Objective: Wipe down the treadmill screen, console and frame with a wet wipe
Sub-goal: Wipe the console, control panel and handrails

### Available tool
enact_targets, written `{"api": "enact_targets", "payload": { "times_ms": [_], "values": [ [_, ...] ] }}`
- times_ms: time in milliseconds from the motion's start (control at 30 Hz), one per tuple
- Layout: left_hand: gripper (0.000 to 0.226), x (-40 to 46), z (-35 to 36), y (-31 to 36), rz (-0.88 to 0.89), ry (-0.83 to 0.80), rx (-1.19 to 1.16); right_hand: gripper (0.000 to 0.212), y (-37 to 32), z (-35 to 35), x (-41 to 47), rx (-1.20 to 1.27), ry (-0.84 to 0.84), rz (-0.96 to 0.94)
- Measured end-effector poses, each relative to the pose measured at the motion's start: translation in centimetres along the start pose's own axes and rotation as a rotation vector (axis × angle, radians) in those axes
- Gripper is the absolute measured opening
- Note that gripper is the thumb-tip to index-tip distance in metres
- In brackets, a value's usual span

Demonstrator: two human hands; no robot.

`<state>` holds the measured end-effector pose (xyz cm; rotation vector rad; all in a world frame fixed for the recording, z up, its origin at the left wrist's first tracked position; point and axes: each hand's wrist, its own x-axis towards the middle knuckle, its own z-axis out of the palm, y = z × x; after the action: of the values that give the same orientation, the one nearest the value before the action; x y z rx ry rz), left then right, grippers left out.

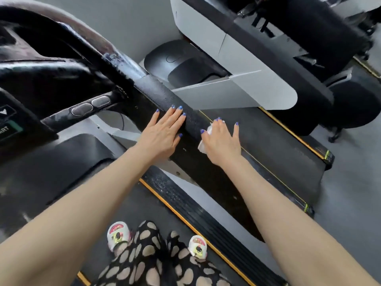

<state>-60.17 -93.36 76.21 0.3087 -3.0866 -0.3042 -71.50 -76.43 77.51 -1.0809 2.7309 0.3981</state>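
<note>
The black foam-covered handrail [181,114] of the treadmill runs diagonally through the view, and both hands sit on its lower stretch. The left hand [162,133] lies flat against the handrail with straight, spread fingers, its blue-painted nails reaching over the top of the foam; it grasps nothing. Just beside it, further down the handrail, the right hand [221,139] presses a crumpled white wet wipe [203,144] against the handrail, palm down, fingers splayed and only lightly bent over the wipe, which peeks out beneath the palm and near the thumb. Up the handrail from the hands, the dark console [41,79] shows two oval silver pulse-sensor pads [90,105] on a crossbar. Below the handrail lies the ribbed side rail [198,215] with its yellow edge stripe, and beside that the running belt, where two feet in white patterned slippers [118,235] stand. Beyond the handrail stands a neighbouring treadmill [268,129] with a grey-white frame.
</note>
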Motion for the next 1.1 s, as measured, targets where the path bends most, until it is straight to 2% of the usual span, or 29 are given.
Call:
{"api": "enact_targets", "payload": {
  "times_ms": [67, 233, 367, 467, 567, 633, 700, 833, 967, 1100],
  "values": [
    [0.061, -0.7, 0.8, 1.8, -0.076, 0.017, -0.013, 0.055, 0.7, 0.4, 1.4, -0.014, -0.043, -0.075],
    [0.061, -1.7, 2.1, 5.0, -0.192, 0.041, -0.033, 0.070, 1.6, 2.0, -3.2, 0.106, 0.122, -0.105],
    [0.061, -2.5, 2.8, 7.0, -0.249, 0.064, -0.084, 0.075, 2.8, 3.2, -7.7, 0.063, 0.159, -0.186],
    [0.060, -2.5, 3.0, 7.3, -0.270, 0.071, -0.112, 0.072, 3.1, 3.3, -6.8, 0.058, 0.138, -0.195],
    [0.060, -2.5, 2.8, 7.1, -0.266, 0.067, -0.130, 0.056, 3.3, 1.8, -3.8, -0.049, 0.129, -0.247],
    [0.060, -2.5, 2.7, 7.1, -0.258, 0.058, -0.137, 0.048, 3.6, 0.4, -2.0, -0.096, 0.026, -0.274],
    [0.060, -2.5, 2.4, 7.2, -0.262, 0.046, -0.141, 0.049, 3.7, 0.4, -1.3, -0.083, -0.011, -0.259],
    [0.061, -2.6, 2.6, 7.7, -0.213, 0.103, -0.103, 0.068, 3.9, 3.4, -6.0, 0.139, 0.109, -0.118],
    [0.062, -3.0, 3.5, 8.7, -0.070, 0.082, -0.075, 0.071, 5.0, 6.3, -12.4, 0.053, 0.174, -0.114],
    [0.062, -2.9, 4.0, 8.5, -0.049, 0.086, -0.101, 0.075, 4.0, 5.8, -11.9, 0.079, 0.142, -0.039]
  ]
}}
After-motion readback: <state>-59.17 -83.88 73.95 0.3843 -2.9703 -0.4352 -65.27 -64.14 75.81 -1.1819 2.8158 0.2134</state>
